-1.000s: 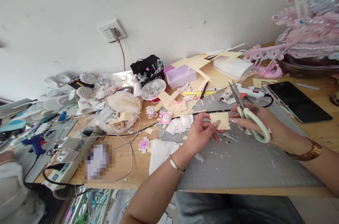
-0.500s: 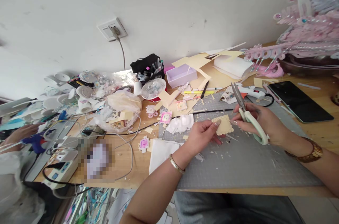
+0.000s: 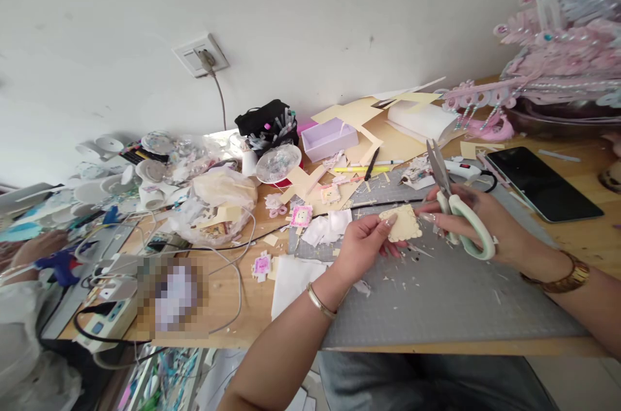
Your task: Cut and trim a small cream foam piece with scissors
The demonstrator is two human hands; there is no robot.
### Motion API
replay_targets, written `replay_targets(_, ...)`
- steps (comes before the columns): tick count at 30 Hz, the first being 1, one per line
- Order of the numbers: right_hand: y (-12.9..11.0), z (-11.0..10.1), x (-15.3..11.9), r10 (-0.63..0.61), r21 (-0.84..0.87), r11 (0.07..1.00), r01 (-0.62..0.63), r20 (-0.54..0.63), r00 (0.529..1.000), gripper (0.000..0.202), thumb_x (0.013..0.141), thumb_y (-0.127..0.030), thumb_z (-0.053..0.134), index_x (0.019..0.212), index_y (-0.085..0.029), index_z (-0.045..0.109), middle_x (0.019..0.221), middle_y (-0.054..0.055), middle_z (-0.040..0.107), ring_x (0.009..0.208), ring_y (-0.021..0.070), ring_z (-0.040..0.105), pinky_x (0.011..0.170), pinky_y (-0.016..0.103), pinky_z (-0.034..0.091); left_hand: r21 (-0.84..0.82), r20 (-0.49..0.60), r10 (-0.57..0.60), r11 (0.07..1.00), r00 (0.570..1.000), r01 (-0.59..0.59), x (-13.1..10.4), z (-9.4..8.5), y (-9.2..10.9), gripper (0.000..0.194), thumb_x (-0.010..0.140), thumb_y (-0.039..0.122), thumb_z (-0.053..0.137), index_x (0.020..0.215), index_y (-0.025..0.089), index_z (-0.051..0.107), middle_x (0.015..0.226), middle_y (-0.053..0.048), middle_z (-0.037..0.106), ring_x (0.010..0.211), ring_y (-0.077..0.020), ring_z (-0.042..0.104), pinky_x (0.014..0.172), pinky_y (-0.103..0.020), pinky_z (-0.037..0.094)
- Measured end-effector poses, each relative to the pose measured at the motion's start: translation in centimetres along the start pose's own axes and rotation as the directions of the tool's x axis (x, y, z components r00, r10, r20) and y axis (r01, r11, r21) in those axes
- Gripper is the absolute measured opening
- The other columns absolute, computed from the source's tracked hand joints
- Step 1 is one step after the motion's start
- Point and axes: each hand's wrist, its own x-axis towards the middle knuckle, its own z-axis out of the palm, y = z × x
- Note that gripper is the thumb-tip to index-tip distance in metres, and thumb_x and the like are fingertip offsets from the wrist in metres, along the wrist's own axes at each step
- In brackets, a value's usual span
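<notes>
My left hand [image 3: 365,239] pinches the left edge of a small cream card piece [image 3: 403,224] with a wavy outline, thumb on top. At its right, my right hand [image 3: 478,217] is closed round the pale green handles of a pair of scissors [image 3: 441,175]. The blades point up and away from the card, slightly parted. Fingertips of my right hand are near the card's upper right corner; whether they touch it I cannot tell. Both hands are over a grey cutting mat [image 3: 417,307] strewn with small cream scraps.
Small pink-framed pieces [image 3: 301,216] and white paper [image 3: 295,285] lie left of the mat. Behind are a lilac box [image 3: 330,139] and cream sheets. A phone [image 3: 544,183] lies right. At far left, another person's hand is near a blue glue gun [image 3: 63,265].
The scissors have tilted more upright, and their blades are wider in view. The card has turned slightly in my left hand. The whole view has shifted a little.
</notes>
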Motion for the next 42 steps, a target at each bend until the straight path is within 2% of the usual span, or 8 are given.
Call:
replay_targets(9, 0.3, 0.2, -0.1, -0.041, 0.011, 0.999, 0.041, 0.028, 0.999, 0.053, 0.044, -0.045, 0.09, 0.082, -0.022, 0.059, 0.078, 0.004, 0.076, 0.05, 0.0087, 0.047, 0.046, 0.021, 0.035, -0.036, 0.008, -0.024, 0.999, 1.0, 0.025, 0.0, 0.2, -0.3, 0.051, 0.078, 0.069, 0.07, 0.074, 0.019, 0.065, 0.064, -0.003, 0.071, 0.049, -0.0135, 0.061, 0.05, -0.025, 0.038)
replay_targets(16, 1.7, -0.1, 0.1, -0.168, -0.038, 0.985, 0.169, 0.024, 0.985, 0.049, 0.052, -0.045, 0.09, 0.083, -0.023, 0.059, 0.072, 0.003, 0.073, 0.059, 0.017, 0.061, 0.053, 0.026, 0.045, -0.048, 0.028, -0.046, 0.998, 0.999, 0.047, 0.0, 0.3, -0.5, 0.05, 0.077, 0.068, 0.071, 0.078, 0.019, 0.061, 0.063, -0.002, 0.071, 0.048, -0.0138, 0.063, 0.05, -0.024, 0.039)
replay_targets(21, 2.2, -0.2, 0.0, -0.348, -0.175, 0.928, 0.328, -0.099, 0.932, 0.038, 0.059, -0.041, 0.084, 0.085, -0.025, 0.061, 0.072, 0.003, 0.073, 0.064, 0.0201, 0.066, 0.064, 0.033, 0.052, -0.064, -0.012, -0.034, 0.997, 0.999, 0.033, -0.2, 0.4, -0.3, 0.05, 0.077, 0.067, 0.071, 0.079, 0.021, 0.053, 0.06, 0.0, 0.07, 0.047, -0.0148, 0.064, 0.05, -0.023, 0.039)
replay_targets(23, 2.1, -0.5, 0.2, -0.357, -0.186, 0.926, 0.329, -0.141, 0.923, 0.04, 0.059, -0.042, 0.085, 0.086, -0.026, 0.061, 0.076, 0.004, 0.074, 0.067, 0.021, 0.067, 0.065, 0.034, 0.053, -0.069, -0.03, -0.024, 0.997, 0.999, 0.022, -0.2, 0.4, -0.1, 0.049, 0.078, 0.067, 0.071, 0.079, 0.021, 0.052, 0.063, -0.001, 0.071, 0.047, -0.0143, 0.064, 0.05, -0.023, 0.039)
replay_targets(27, 1.7, -1.2, 0.5, -0.167, -0.027, 0.986, 0.167, 0.007, 0.986, 0.053, 0.055, -0.048, 0.088, 0.093, -0.027, 0.058, 0.083, 0.005, 0.076, 0.065, 0.0199, 0.065, 0.052, 0.027, 0.049, -0.118, -0.024, -0.013, 0.993, 1.0, 0.01, -0.2, 0.2, 0.2, 0.047, 0.079, 0.063, 0.071, 0.083, 0.02, 0.052, 0.069, -0.003, 0.074, 0.049, -0.0141, 0.066, 0.049, -0.022, 0.039)
replay_targets(29, 1.5, -1.5, 0.5, -0.084, -0.015, 0.996, 0.087, 0.114, 0.99, 0.054, 0.057, -0.053, 0.087, 0.095, -0.026, 0.06, 0.084, 0.005, 0.076, 0.063, 0.0185, 0.063, 0.048, 0.025, 0.046, -0.155, -0.009, -0.011, 0.988, 1.0, 0.01, -0.2, 0.2, 0.3, 0.046, 0.08, 0.061, 0.072, 0.087, 0.02, 0.051, 0.07, -0.002, 0.074, 0.049, -0.0146, 0.067, 0.048, -0.021, 0.039)
replay_targets(35, 2.0, -1.1, -0.1, 0.0, -0.081, 0.996, 0.04, 0.437, 0.9, 0.05, 0.073, -0.069, 0.075, 0.08, -0.021, 0.063, 0.065, 0.001, 0.067, 0.047, 0.0125, 0.053, 0.04, 0.023, 0.042, -0.254, -0.08, 0.003, 0.967, 0.997, -0.023, -0.2, 0.3, 0.4, 0.046, 0.077, 0.057, 0.077, 0.086, 0.021, 0.05, 0.069, 0.002, 0.07, 0.05, -0.0136, 0.067, 0.048, -0.02, 0.041)
replay_targets(42, 2.7, -0.5, -0.2, -0.021, -0.011, 0.999, 0.031, 0.495, 0.868, 0.048, 0.079, -0.066, 0.074, 0.074, -0.021, 0.056, 0.061, -0.002, 0.06, 0.045, 0.0097, 0.049, 0.038, 0.02, 0.039, -0.324, -0.168, -0.014, 0.945, 0.986, -0.042, -0.1, 0.3, 0.5, 0.045, 0.07, 0.053, 0.084, 0.074, 0.019, 0.054, 0.059, 0.004, 0.06, 0.048, -0.0083, 0.056, 0.048, -0.02, 0.04)
